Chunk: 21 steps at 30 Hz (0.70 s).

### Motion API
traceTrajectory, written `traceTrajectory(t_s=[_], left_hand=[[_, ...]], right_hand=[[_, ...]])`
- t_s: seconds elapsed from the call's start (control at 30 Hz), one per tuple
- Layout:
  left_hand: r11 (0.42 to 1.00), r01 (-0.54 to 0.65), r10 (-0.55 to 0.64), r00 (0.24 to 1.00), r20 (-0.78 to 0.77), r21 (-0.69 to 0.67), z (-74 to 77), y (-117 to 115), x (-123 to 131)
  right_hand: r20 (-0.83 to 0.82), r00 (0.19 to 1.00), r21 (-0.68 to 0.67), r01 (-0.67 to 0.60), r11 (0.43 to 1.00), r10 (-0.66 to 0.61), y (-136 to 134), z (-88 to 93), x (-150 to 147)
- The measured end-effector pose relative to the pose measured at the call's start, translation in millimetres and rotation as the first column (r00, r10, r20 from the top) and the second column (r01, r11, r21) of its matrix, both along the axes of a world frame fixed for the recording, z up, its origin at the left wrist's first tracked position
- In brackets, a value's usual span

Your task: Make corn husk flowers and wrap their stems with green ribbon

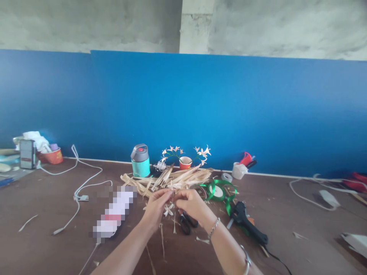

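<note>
My left hand (157,204) and my right hand (190,204) meet at the middle of the table, thumbs and fingertips pinched together. Between the fingertips is a small piece of pale dried husk (172,188), mostly covered by the fingers, its exact shape unclear. A white husk flower (169,209) shows just below the hands. Under my right hand lie dark-handled scissors (185,224), their blades hidden. Behind the hands spreads a pile of dried husk strips (183,178). A green ribbon spool (217,191) lies right of my right hand.
A black glue gun (249,222) rests at right. Behind the husks stand a paper cup (185,163) with flower stems and a turquoise flask (140,164). A power strip (114,215) and white cables (78,187) occupy the left. A white container (239,170) stands near the blue partition (200,107).
</note>
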<state>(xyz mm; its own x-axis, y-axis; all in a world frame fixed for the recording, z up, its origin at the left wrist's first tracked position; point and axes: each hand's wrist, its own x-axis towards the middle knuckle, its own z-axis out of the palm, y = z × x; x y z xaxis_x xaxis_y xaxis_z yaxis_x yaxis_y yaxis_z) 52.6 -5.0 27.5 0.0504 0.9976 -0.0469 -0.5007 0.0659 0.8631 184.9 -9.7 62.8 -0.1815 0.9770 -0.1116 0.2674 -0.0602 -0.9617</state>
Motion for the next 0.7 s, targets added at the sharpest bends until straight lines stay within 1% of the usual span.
traceTrajectory(t_s=[0.13,0.23,0.37,0.5,0.6,0.7], left_hand=[[1.000,0.003,-0.003,1.000,-0.001,0.013,-4.3,0.7,-0.5],[1.000,0.010,-0.010,1.000,0.000,0.029,-7.1,1.4,-1.2],[1.000,0.011,-0.011,1.000,0.004,0.028,-7.5,1.8,-1.7],[0.999,-0.027,0.024,0.997,0.067,0.042,-3.7,1.4,-1.1],[0.999,0.031,-0.033,0.994,0.104,0.022,-0.9,1.0,-1.0],[0.995,0.097,-0.096,0.983,0.157,-0.001,-1.5,1.4,-2.4]], right_hand=[[-0.004,0.999,-0.061,0.051,0.997,-0.052,-0.8,3.1,-2.7],[-0.020,0.998,-0.078,0.061,0.995,-0.063,0.3,0.5,-3.4],[-0.086,0.995,-0.099,0.035,0.994,-0.044,2.2,-4.3,-2.4],[-0.146,0.989,-0.121,-0.004,0.993,-0.014,3.2,-4.4,-0.7],[-0.179,0.984,-0.148,-0.030,0.988,0.003,3.6,-2.7,0.3],[-0.230,0.973,-0.177,-0.056,0.983,0.014,3.7,-1.7,1.5]])
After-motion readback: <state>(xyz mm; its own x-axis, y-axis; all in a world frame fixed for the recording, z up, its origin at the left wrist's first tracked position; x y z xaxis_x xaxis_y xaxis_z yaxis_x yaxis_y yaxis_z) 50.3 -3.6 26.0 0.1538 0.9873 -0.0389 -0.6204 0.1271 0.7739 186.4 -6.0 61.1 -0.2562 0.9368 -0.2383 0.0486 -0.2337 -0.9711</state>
